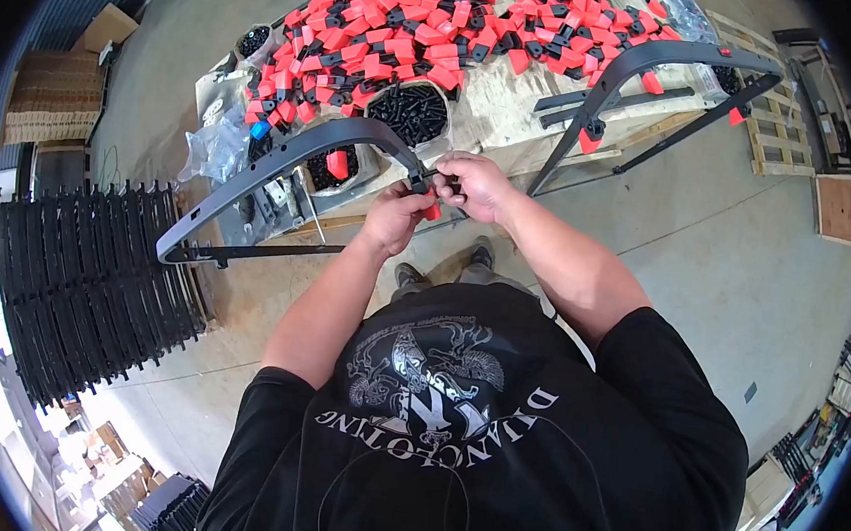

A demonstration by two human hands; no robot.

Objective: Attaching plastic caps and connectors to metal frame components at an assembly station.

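A black curved frame arches over the near side of the table, its end coming down between my hands. My left hand is closed round a red-and-black plastic piece at that end. My right hand pinches with thumb and forefinger right beside the same joint; the small dark thing at its fingertips is too small to name. Near my hands stands a tub of black bolts. A second tub of small black parts sits under the frame, with a red piece lying on top.
A large heap of red-and-black pieces covers the table. Another black frame leans across the table's right end. Stacked black bars stand at left, with cardboard behind. A wooden pallet lies at far right.
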